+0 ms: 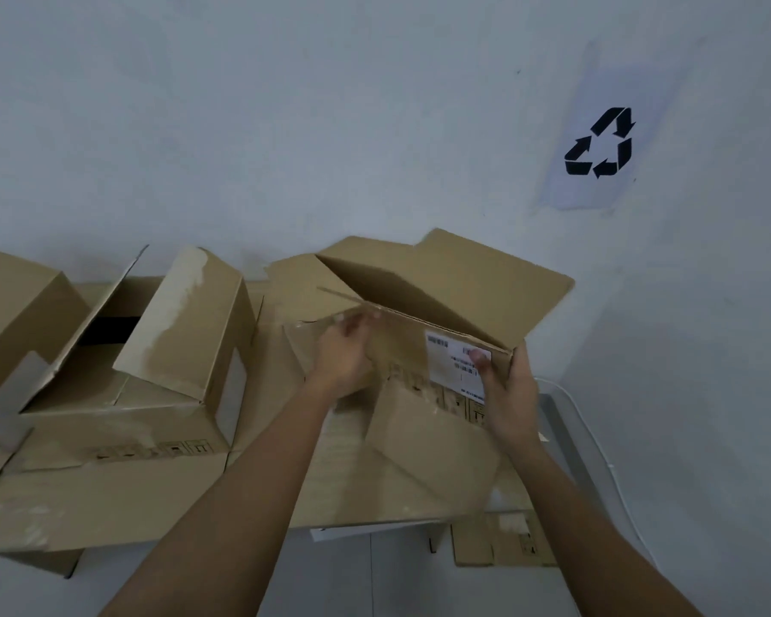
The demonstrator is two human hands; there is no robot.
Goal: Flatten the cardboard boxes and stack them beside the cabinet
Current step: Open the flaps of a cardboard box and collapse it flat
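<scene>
I hold a brown cardboard box with its flaps open, lifted above the pile near the wall. A white shipping label is on its near side. My left hand grips the box's near left edge. My right hand grips its near right corner, thumb on the label. To the left stands another open box with torn tape marks. Flattened cardboard sheets lie under both.
A white wall fills the background, with a paper sheet bearing a black recycling symbol at the upper right. A grey edge and a thin white cable run along the right. More flattened cardboard pokes out on the white floor below.
</scene>
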